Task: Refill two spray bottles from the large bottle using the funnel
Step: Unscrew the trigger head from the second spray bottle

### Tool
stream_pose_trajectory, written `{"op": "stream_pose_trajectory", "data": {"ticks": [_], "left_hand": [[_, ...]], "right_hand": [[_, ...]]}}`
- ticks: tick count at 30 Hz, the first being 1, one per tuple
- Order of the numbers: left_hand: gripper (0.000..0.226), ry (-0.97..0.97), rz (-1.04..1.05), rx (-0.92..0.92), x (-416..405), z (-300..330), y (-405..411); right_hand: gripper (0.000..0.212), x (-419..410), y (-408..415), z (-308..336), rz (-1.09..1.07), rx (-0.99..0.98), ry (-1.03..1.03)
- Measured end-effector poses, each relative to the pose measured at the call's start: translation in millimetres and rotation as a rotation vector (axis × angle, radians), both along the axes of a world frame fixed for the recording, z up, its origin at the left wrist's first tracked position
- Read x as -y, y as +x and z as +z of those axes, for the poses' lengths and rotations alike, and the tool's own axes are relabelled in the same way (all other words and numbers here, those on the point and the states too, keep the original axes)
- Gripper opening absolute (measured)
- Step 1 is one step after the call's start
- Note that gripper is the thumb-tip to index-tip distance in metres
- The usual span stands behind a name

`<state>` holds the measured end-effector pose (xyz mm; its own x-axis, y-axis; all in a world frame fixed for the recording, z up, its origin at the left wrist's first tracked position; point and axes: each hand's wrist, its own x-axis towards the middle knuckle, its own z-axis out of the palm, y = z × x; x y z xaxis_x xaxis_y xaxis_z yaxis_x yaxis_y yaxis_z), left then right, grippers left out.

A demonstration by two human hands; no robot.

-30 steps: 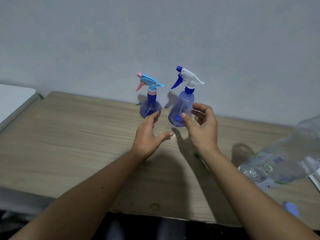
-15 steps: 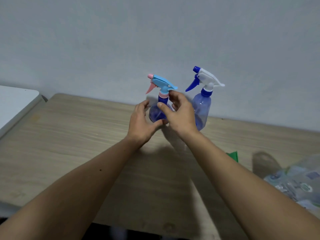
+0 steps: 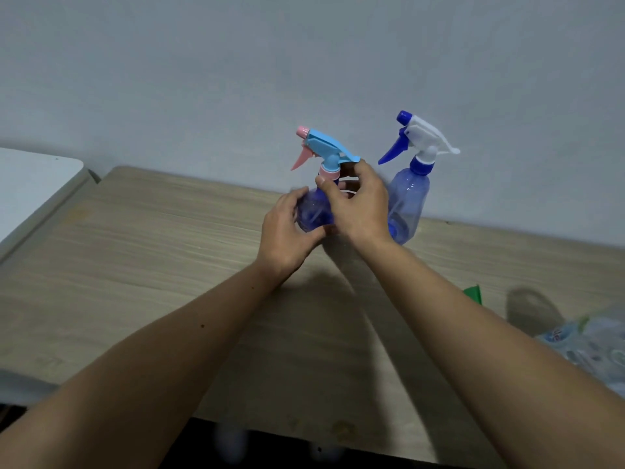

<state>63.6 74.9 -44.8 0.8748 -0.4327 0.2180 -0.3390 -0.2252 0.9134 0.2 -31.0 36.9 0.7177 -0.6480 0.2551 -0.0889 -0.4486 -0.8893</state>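
Both spray bottles (image 3: 407, 201) are see-through blue plastic, pretty glossy, with smooth opaque plastic trigger heads (image 3: 324, 150). The surface (image 3: 135, 252) looks like matt wood-grain laminate. Lower right, the large bottle (image 3: 595, 343) is clear crinkly plastic.

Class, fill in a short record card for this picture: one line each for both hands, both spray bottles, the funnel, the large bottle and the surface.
left hand: grips round body of the pink-and-blue sprayer
right hand: fingers pinch its pink collar
white-and-blue sprayer: upright, untouched, head on
funnel: green corner showing past right forearm
large bottle: clear, blurred, at right edge
table: light wood grain
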Motion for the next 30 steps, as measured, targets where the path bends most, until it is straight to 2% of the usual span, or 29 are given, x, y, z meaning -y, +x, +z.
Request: {"op": "stream_pose_trajectory", "data": {"ticks": [8, 15, 20, 24, 30], "left_hand": [[0.093, -0.074, -0.028, -0.007, -18, 22, -57], [0.091, -0.115, -0.029, -0.011, -25, 21, -146], [0.077, -0.148, -0.072, -0.012, -24, 15, -212], [0.070, -0.093, -0.108, -0.007, -21, 7, -251], [0.082, 0.028, -0.101, 0.029, -21, -7, -272]], "right_hand": [[0.029, -4, -53, 21, -0.010, 0.034, 0.015], [0.030, -12, -144, 27, 0.018, 0.044, 0.036], [0.029, -9, -213, 16, -0.002, 0.021, 0.078], [0.029, -5, -259, 2, -0.024, 0.018, 0.101], [0.028, -4, -290, -18, -0.018, 0.037, 0.153]]}}
